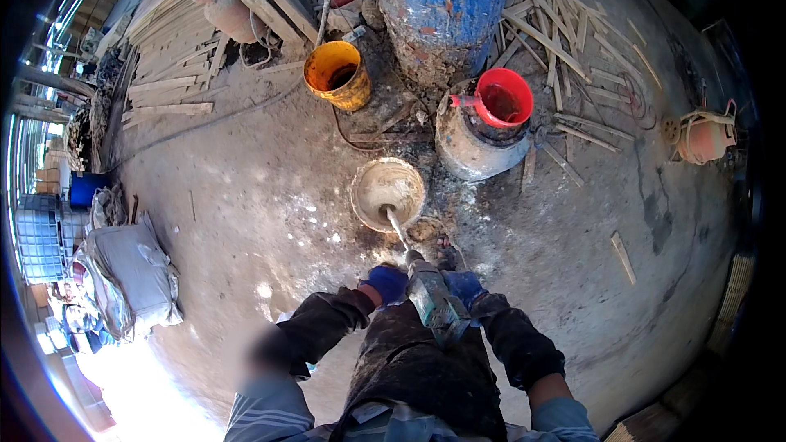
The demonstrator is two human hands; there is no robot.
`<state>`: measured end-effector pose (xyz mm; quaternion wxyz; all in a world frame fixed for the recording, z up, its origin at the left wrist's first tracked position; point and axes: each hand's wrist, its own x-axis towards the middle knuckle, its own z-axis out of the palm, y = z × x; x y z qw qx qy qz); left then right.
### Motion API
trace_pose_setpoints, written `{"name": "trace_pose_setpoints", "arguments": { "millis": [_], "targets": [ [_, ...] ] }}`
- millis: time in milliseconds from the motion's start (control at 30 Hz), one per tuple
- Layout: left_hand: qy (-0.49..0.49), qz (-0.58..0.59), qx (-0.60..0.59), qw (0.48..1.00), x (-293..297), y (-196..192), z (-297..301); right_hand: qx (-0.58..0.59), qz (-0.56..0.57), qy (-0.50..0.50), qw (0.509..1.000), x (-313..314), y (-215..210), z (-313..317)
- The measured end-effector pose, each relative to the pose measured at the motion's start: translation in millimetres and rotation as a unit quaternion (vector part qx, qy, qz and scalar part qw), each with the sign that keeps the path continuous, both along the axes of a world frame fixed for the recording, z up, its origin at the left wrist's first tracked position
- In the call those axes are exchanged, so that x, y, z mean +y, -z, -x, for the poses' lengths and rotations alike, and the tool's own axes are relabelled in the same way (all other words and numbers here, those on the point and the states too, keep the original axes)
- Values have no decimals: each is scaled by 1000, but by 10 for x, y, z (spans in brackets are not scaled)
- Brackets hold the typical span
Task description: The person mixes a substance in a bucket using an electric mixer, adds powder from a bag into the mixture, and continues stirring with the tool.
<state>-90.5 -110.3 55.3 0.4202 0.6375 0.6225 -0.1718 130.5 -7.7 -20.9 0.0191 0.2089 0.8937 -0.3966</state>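
Both hands wear blue gloves and grip a teal-and-grey power mixer [435,299] in front of my legs. My left hand [386,284] is closed at its left side, and my right hand [465,286] at its right; the handles themselves are covered by the gloves. From the tool's front a mixing shaft [398,225] slopes down into a round bucket [358,194] on the floor. Pale, creamy material coats the bucket's inside, and the shaft's lower end is hidden in it.
A yellow bucket [350,96] stands beyond, left of a big blue drum [442,12]. On a pale, dirty container [471,160] sits a red jug [505,119]. Wooden strips [565,41] litter the far right; stacked planks [168,86] lie far left. A grey bag [131,266] is at left.
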Motion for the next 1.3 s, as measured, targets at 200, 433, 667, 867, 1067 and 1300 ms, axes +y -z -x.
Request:
{"name": "trace_pose_setpoints", "arguments": {
  "millis": [200, 433, 667, 867, 1067, 1300],
  "targets": [
    [-119, -16, -32, 992, 122, -323, 79, -7, 100, 54, 994, -75, -49, 64],
    [-75, -41, -15, 996, 74, -155, 126, -82, 110, 23, 990, -21, -176, 125],
    [-20, -41, 0, 999, 87, -39, 194, -75, 101, 39, 991, -102, -1, 145],
    [-6, -35, 2, 999, 113, -45, 245, -58, 90, 50, 993, -170, 78, 164],
    [21, -41, -1, 999, 119, -35, 330, -35, 74, 56, 995, -233, 222, 186],
    [44, 3, 22, 999, 189, -116, 466, -3, 91, 69, 993, -293, 194, 304]
  ]
}}
